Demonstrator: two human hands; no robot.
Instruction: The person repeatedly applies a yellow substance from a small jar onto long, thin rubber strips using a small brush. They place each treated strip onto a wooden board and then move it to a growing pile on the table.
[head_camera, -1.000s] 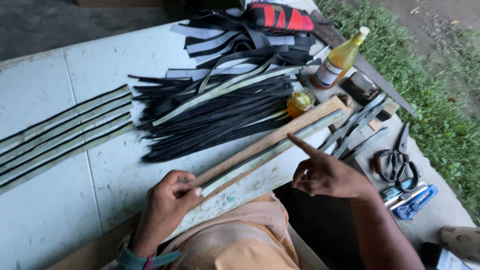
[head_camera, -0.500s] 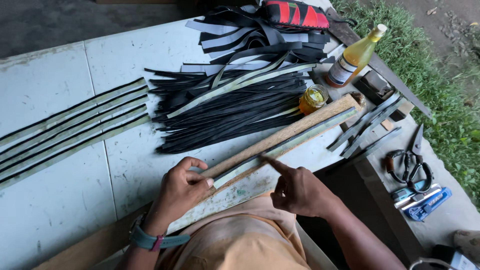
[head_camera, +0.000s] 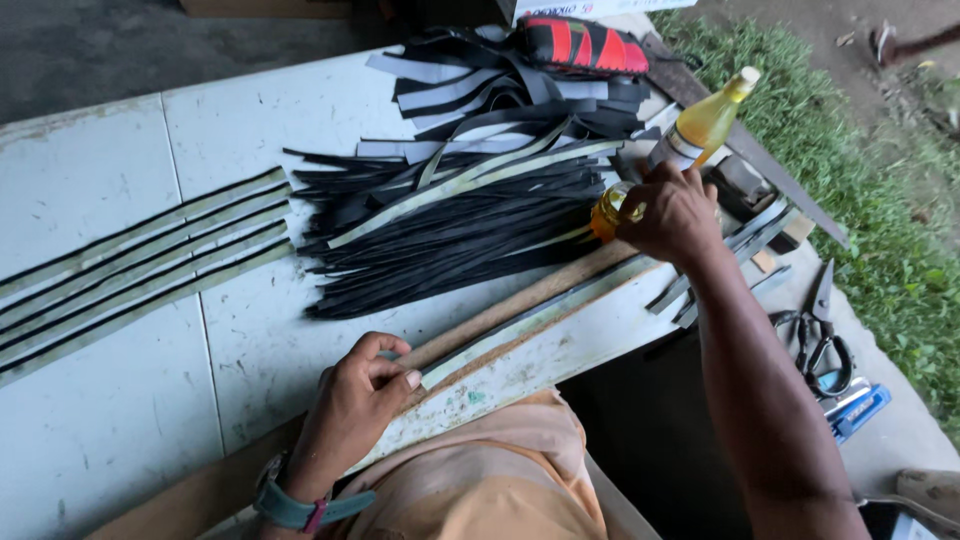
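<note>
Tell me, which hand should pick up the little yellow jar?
Probably the right hand: it already rests on the little yellow jar, beside the tall bottle. The left hand is far off, pressing down the near end of the long strip.

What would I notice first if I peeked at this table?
Probably the big heap of black strips fanned across the middle of the white table. Next, at the far right edge, the right hand reaching onto a small yellow jar beside a tall yellow bottle. Nearer, the left hand presses on the end of a long wooden board.
</note>
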